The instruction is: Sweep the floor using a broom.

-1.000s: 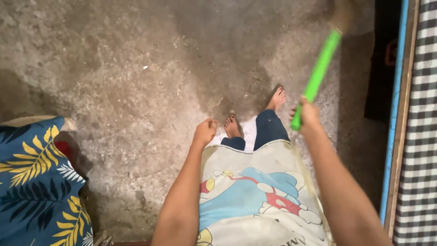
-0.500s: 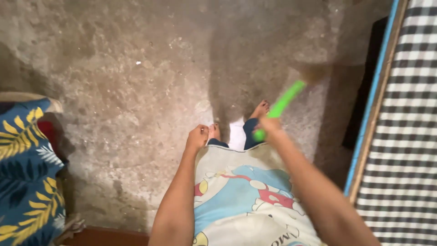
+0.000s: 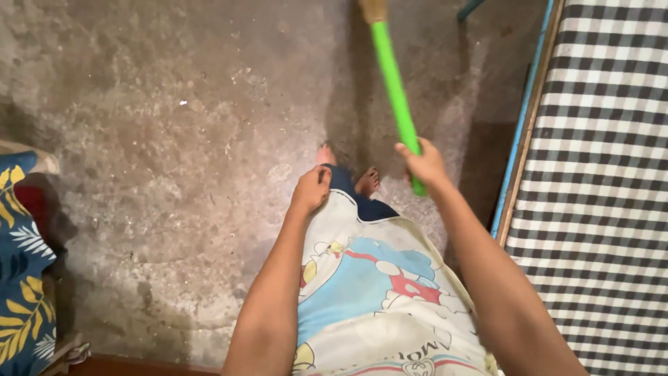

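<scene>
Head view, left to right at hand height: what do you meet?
Leaf-print cushion → bare concrete floor → left hand, closed, empty → right hand gripping green broom handle → blue bed rail → checkered mattress.

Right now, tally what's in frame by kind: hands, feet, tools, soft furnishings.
Hands: 2, the left hand closed and holding nothing, the right hand gripping the broom
Bare feet: 2, left foot and right foot
Brooms: 1, green-handled broom
Checked mattresses: 1, checked mattress
Leaf-print cushions: 1, leaf-print cushion
Total: 7
</scene>
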